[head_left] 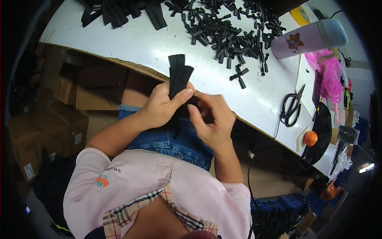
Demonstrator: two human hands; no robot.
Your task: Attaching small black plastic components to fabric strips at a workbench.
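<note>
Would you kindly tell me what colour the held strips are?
The held strips are black, showing best in the head view.

Black strips (180, 79), flat and matte, overlap in the left hand (160, 104), pointing forward, their blunt far ends fanned slightly apart

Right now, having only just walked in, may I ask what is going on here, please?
A person at a white table is holding black strips upright in the left hand, by the table's near edge. The right hand is close to their lower part, fingers curled; whether it grips them is hard to tell. More strips lie toward the far left of the table, with a heap of small black pieces to their right. Scissors lie farther right.
</note>
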